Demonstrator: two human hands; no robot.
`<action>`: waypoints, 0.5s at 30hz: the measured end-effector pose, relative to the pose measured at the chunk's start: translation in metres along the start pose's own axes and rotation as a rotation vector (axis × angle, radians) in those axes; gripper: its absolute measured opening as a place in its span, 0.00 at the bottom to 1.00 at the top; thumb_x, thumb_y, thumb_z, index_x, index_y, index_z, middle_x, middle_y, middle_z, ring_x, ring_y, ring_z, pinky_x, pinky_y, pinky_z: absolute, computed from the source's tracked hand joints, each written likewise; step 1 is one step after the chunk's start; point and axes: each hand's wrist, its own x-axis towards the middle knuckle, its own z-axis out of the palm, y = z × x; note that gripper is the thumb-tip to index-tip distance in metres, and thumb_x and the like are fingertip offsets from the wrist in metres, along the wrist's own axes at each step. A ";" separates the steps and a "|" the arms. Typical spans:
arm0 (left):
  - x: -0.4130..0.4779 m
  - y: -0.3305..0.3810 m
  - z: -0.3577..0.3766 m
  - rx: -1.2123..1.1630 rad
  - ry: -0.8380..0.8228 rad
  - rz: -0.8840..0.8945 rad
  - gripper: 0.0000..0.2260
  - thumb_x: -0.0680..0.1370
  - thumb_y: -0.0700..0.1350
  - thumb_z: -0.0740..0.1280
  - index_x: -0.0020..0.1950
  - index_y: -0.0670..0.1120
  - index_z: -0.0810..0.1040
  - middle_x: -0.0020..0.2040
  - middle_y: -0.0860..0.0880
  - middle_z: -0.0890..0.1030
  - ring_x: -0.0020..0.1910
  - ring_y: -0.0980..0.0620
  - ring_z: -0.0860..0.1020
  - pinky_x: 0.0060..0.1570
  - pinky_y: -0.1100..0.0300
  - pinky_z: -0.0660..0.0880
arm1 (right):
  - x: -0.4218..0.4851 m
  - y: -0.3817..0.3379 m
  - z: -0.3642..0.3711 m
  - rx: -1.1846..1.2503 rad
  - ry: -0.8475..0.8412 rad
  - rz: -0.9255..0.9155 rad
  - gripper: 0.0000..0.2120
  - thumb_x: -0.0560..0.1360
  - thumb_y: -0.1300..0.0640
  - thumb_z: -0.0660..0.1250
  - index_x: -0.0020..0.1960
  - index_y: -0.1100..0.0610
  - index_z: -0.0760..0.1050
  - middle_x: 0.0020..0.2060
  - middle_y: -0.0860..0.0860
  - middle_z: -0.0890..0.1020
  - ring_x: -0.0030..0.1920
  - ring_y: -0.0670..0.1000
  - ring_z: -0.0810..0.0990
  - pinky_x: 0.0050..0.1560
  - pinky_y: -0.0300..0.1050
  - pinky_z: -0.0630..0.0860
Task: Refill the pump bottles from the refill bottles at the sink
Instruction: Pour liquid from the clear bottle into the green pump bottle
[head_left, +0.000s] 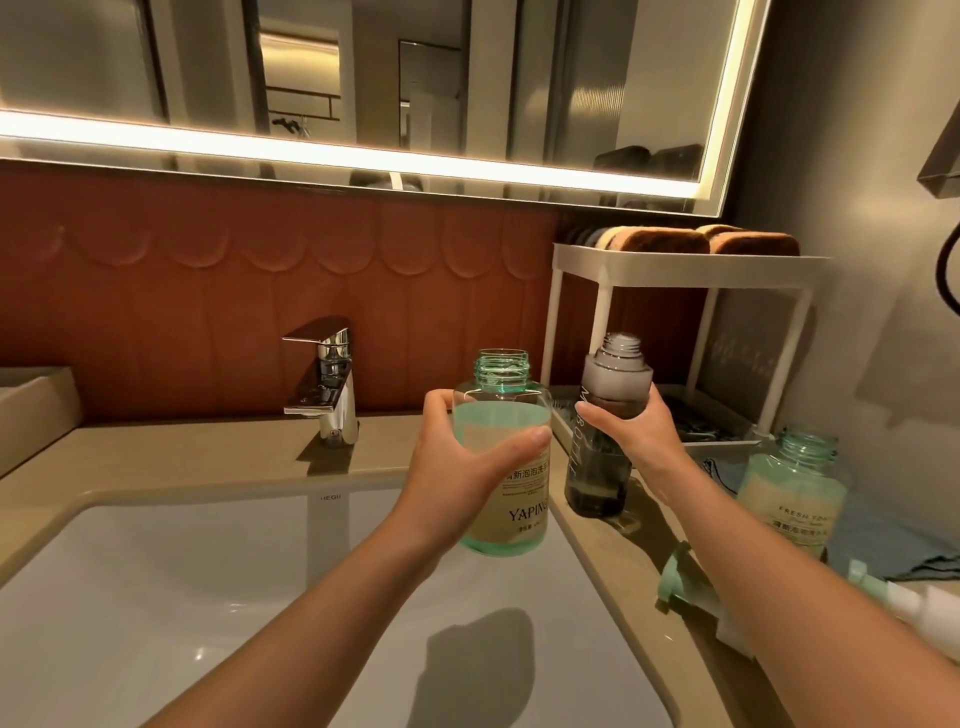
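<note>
A: What's nearest?

B: A pale green pump head (685, 582) lying on the counter (208, 462) at the right, and a white one (919, 608) past it, cut by the frame edge. Left of them is the white sink (156, 597), with "HEGII" printed on its back rim.

A: And the hands?

B: The left hand (457, 457) grips a green bottle (501, 452) over the sink's right edge, thumb across the front. It is upright, uncapped, and partly full. Its label reads "YAPING" under Chinese characters. The right hand (639, 431) wraps a smoky grey bottle (602, 431), also uncapped, just beside the green one, over the counter. Vertical lettering on it includes "BOTTLE".

A: Further back?

B: A second green bottle (792, 493) stands open at the right, marked "FRESH"; the rest is too small. Behind are a chrome tap (332, 384), a white rack (675, 322) holding brown sponges (660, 241), and a lit mirror (363, 88).
</note>
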 end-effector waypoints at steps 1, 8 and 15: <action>0.000 0.000 0.000 -0.002 0.002 0.000 0.34 0.59 0.59 0.73 0.60 0.53 0.63 0.53 0.53 0.75 0.50 0.55 0.76 0.39 0.63 0.71 | 0.000 0.001 0.001 -0.006 0.013 0.001 0.39 0.64 0.52 0.77 0.70 0.53 0.63 0.62 0.51 0.74 0.61 0.53 0.72 0.61 0.52 0.72; -0.003 0.005 -0.003 -0.014 0.006 0.001 0.29 0.62 0.56 0.71 0.59 0.53 0.64 0.51 0.54 0.75 0.48 0.57 0.76 0.38 0.64 0.70 | 0.002 0.000 0.005 -0.031 0.106 -0.024 0.35 0.64 0.55 0.77 0.67 0.53 0.65 0.59 0.52 0.75 0.59 0.54 0.73 0.61 0.55 0.73; -0.009 0.013 -0.010 0.007 0.019 0.017 0.33 0.60 0.58 0.74 0.59 0.52 0.65 0.52 0.52 0.77 0.50 0.55 0.77 0.41 0.62 0.72 | -0.011 -0.026 -0.002 0.015 0.150 -0.098 0.34 0.67 0.57 0.76 0.68 0.56 0.65 0.57 0.53 0.75 0.55 0.51 0.74 0.49 0.43 0.73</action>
